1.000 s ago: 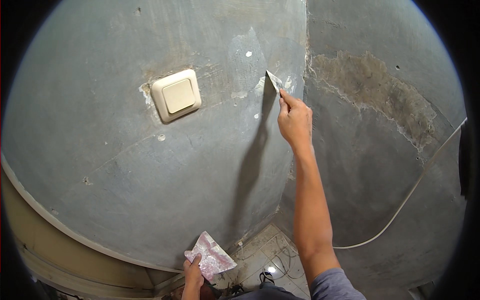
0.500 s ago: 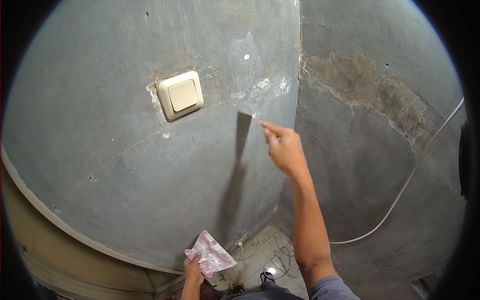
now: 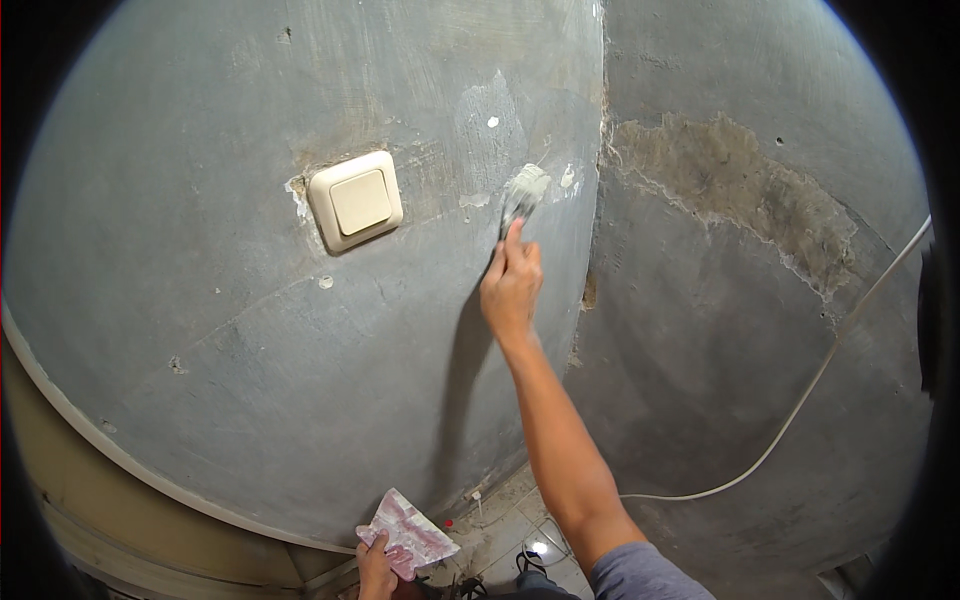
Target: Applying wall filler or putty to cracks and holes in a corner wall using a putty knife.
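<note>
My right hand is closed round a putty knife, fingers stretched up along it. The blade lies against the grey wall, over a patch of whitish putty near the corner. Whether that putty is on the blade or the wall cannot be fully told. Low down, my left hand grips a flat, roughly triangular pink-and-white spreader smeared with white. Its thumb lies on top and its other fingers are mostly hidden.
A cream light switch sits on the wall left of the knife. Right of the corner, plaster has broken away in a rough brown patch. A white cable curves across that wall. Pale floor tiles show below.
My right hand has moved left and the knife's blade has come up against the wall. The spreader in my left hand appears slightly lower and further left.
</note>
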